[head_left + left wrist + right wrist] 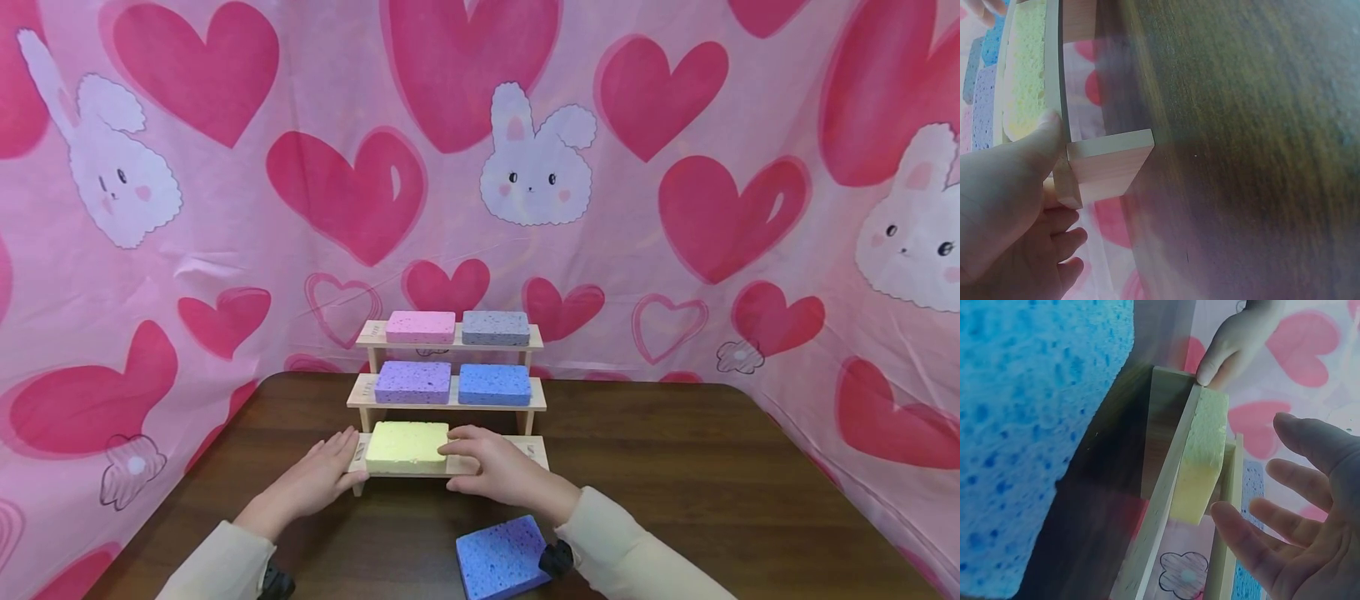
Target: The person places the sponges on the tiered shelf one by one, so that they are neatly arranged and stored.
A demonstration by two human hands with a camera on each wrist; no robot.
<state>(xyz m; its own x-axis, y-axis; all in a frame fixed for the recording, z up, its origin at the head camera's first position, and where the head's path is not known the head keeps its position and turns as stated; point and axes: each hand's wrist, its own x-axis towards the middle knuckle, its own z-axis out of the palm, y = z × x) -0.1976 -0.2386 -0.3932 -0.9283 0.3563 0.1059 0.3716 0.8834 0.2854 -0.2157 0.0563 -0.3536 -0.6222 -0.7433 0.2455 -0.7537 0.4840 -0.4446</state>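
A three-tier wooden stand (pixel 536 450) stands on the brown table. My left hand (pixel 318 471) holds the left end of its bottom tier. In the left wrist view, the thumb (pixel 1050 128) lies at the front edge and the other fingers bend beside the end. On that tier's left half lies a yellow sponge (pixel 407 447). My right hand (pixel 498 467) hovers at the sponge's right end, fingers spread and holding nothing; in the right wrist view its fingertips stand apart from the yellow sponge (pixel 1200 456). Below the right forearm, a blue-violet sponge (pixel 501 557) lies on the table.
The middle tier bears a purple sponge (pixel 412 382) and a blue sponge (pixel 495 385). Above them, a pink sponge (pixel 421 327) and a grey-blue sponge (pixel 496 327) lie on the top tier. A pink cloth (pixel 450 208) with hearts and rabbits hangs behind the table.
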